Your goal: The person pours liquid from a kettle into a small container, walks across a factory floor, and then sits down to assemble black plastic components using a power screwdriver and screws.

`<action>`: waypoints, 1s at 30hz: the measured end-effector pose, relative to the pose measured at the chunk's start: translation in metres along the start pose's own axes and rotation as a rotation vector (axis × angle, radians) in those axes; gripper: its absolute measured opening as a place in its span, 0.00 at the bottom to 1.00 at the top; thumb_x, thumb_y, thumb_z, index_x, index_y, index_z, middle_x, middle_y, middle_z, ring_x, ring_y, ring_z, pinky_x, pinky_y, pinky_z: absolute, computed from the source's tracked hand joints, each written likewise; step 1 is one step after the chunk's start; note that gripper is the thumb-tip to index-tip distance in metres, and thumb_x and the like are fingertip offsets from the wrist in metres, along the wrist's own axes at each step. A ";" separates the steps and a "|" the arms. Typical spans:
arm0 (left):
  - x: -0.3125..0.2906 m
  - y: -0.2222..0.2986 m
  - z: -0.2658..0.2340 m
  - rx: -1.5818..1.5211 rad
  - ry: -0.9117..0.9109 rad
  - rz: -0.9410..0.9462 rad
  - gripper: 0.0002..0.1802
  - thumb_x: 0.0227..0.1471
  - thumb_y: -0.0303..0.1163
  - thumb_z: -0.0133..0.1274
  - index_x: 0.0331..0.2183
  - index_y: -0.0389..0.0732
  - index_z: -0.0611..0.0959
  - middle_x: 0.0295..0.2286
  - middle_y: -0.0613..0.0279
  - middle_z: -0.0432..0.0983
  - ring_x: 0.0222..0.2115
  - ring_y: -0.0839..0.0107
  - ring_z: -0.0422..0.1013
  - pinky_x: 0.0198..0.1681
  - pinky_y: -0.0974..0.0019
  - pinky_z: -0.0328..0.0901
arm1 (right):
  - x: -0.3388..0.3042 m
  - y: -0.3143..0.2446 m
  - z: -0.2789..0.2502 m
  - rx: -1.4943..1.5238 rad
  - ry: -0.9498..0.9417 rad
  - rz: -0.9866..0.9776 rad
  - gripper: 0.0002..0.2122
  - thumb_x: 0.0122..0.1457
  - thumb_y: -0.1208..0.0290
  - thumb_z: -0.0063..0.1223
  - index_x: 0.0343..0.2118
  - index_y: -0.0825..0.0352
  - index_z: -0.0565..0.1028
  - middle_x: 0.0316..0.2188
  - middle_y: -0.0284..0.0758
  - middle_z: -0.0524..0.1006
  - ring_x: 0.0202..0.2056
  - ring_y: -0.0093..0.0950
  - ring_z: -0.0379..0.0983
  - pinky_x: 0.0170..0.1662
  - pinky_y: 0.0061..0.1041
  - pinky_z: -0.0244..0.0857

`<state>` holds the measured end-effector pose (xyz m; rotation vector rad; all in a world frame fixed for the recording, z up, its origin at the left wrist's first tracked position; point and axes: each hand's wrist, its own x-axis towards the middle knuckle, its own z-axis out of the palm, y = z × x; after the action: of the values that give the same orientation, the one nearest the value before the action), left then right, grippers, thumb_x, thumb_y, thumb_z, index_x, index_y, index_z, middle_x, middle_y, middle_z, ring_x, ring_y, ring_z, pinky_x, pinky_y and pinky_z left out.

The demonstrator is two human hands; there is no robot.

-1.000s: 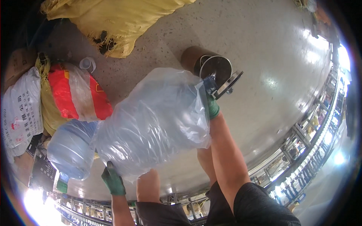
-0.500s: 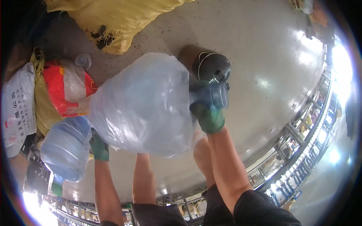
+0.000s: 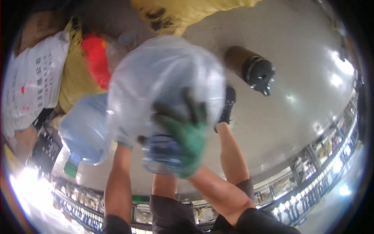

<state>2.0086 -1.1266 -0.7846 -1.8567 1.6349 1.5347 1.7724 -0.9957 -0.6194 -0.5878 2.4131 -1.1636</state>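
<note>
A big clear-blue water jug in a loose translucent plastic bag (image 3: 167,66) fills the middle, its blue neck (image 3: 160,152) turned toward me. My right hand (image 3: 189,136), in a green glove with dark fingertips, is wrapped about the neck and shoulder, several fingers reaching up over the bag; motion blurs it. My left hand (image 3: 124,139), also gloved, is at the bag's lower left side, its fingers mostly hidden. Beside it, a second bagged blue jug (image 3: 83,126) lies tilted with its green cap (image 3: 71,167) pointing down.
At the left a white printed sack (image 3: 37,74), a yellow woven sack (image 3: 80,80) and a red bag (image 3: 96,60) lean together. A torn yellow sack (image 3: 198,13) lies at the far side. On the grey floor (image 3: 300,105) lies a brown-and-black cylindrical container (image 3: 253,68), near my dark shoe (image 3: 230,105).
The bagged jug has swung so that its neck, before pointing right, now faces me. My right hand has moved left and down with the neck. The whole view has shifted.
</note>
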 end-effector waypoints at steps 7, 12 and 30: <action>-0.149 -0.048 -0.099 -0.020 0.006 -0.558 0.15 0.58 0.40 0.55 0.35 0.36 0.83 0.27 0.60 0.81 0.20 0.76 0.69 0.23 0.69 0.61 | 0.011 0.009 -0.049 0.053 -0.301 -0.132 0.22 0.45 0.70 0.62 0.47 0.61 0.76 0.56 0.35 0.72 0.64 0.45 0.58 0.66 0.47 0.48; -0.201 -0.169 -0.154 0.180 -0.039 -0.509 0.12 0.58 0.41 0.55 0.34 0.42 0.80 0.28 0.50 0.83 0.05 0.79 0.51 0.08 0.68 0.46 | 0.023 0.120 -0.150 -0.502 0.052 -0.034 0.25 0.41 0.87 0.50 0.46 0.63 0.76 0.46 0.41 0.76 0.46 0.46 0.70 0.49 0.39 0.68; -0.212 -0.081 -0.119 0.201 -0.162 -0.613 0.27 0.62 0.54 0.45 0.27 0.40 0.80 0.08 0.74 0.56 0.05 0.80 0.49 0.09 0.70 0.44 | 0.014 0.327 -0.195 -0.121 -0.411 0.746 0.25 0.50 0.71 0.65 0.51 0.68 0.71 0.41 0.35 0.77 0.40 0.27 0.74 0.46 0.29 0.70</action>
<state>2.1758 -1.0606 -0.6020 -1.8277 0.9719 1.1676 1.5954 -0.6942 -0.7712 0.0643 2.0520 -0.5191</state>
